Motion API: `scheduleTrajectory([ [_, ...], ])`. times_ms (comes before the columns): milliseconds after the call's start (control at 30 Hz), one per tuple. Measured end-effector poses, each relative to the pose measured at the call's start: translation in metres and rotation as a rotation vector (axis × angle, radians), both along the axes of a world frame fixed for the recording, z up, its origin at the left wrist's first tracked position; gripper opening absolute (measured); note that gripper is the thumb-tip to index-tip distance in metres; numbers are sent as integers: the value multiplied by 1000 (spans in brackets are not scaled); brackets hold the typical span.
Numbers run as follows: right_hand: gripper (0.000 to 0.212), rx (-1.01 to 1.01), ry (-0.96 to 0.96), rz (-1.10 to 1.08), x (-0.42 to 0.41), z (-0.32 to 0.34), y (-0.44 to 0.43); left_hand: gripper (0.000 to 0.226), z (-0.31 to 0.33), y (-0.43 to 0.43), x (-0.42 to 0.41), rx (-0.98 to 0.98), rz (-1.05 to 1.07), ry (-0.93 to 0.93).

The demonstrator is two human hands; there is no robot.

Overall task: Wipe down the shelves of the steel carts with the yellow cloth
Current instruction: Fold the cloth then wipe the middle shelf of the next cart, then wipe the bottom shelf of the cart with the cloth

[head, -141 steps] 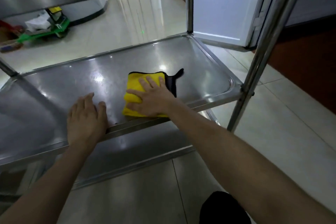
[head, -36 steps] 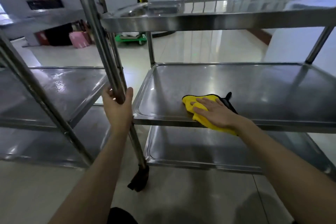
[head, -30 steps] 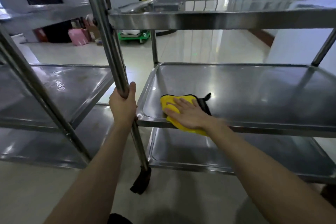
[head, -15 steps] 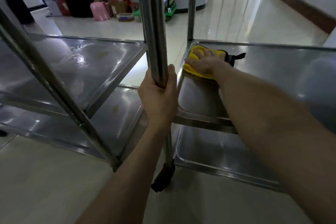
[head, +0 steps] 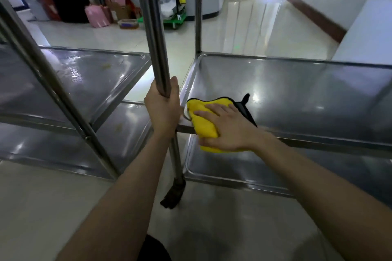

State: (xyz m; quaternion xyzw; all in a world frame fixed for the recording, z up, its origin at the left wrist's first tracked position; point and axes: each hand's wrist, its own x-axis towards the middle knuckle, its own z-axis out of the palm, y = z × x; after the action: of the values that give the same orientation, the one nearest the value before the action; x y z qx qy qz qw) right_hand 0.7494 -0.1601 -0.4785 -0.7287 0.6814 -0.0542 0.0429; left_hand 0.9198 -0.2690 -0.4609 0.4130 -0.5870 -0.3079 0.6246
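Left hand (head: 163, 112) grips post (head: 156, 48) | right hand (head: 228, 130) flat on yellow cloth (head: 203, 126) | its length runs near-far

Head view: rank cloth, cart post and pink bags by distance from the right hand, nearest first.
1. Cloth: pressed under the right hand, at the shelf's front left corner.
2. Post: just to the left, gripped by the left hand.
3. Pink bags: far back left, on the floor.

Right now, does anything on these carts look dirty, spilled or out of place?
Yes. The left cart's middle shelf shows wet streaks and a yellowish smear towards its back; its lower shelf has another smudge.
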Motion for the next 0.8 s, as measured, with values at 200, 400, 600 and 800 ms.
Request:
scheduleTrajectory([
  [200, 76, -262, 52, -92, 10, -6, 29, 38, -4, 3, 14, 118, -79, -137],
  [400, 58, -666, -617, -378, 19, -18, 106, 26, -89, 117, 62, 209, -211, -186],
  [600, 63, -522, -1027, -680, 19, -90, 184, 41, -136, 209, 22, 519, -930, -292],
  [800, 70, -279, -1365, -824, -14, -142, 217, 38, -182, 231, -44, 672, -840, -334],
])
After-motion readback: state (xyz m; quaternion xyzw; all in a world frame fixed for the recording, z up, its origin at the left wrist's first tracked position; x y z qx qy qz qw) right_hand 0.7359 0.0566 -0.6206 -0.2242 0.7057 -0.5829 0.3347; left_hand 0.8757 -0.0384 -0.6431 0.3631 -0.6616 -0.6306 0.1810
